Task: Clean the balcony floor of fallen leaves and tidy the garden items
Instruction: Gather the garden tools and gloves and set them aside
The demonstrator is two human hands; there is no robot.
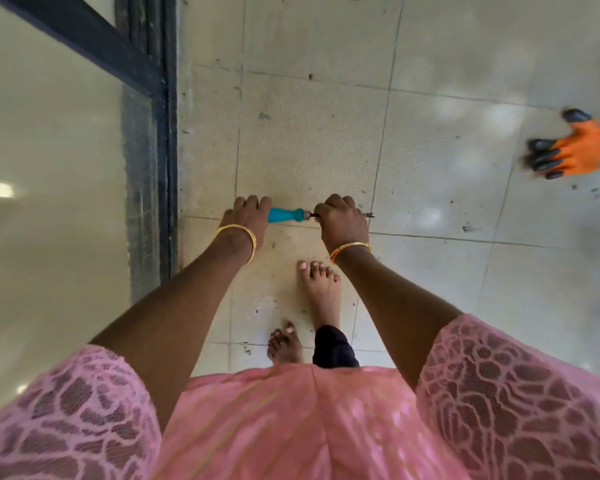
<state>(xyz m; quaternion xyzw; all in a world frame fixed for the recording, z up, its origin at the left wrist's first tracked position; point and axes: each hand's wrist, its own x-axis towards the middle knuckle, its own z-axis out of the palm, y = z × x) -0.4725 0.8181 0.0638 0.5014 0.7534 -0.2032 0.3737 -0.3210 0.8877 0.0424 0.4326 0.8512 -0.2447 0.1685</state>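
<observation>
I hold a small garden hand tool with a turquoise handle (pixel 284 215) crosswise above the tiled balcony floor (pixel 312 140). My left hand (pixel 246 216) grips the end of the handle. My right hand (pixel 343 220) is curled round the dark metal end, and a thin dark prong sticks out past it on the right. An orange garden glove with black fingertips (pixel 575 150) lies on the floor at the right edge, well apart from both hands.
A dark door frame (pixel 153 133) with glass panes runs along the left side. My bare feet (pixel 321 289) stand on the tiles below the hands. Small dark bits of debris (pixel 468 228) dot the floor. Open tiled floor lies ahead.
</observation>
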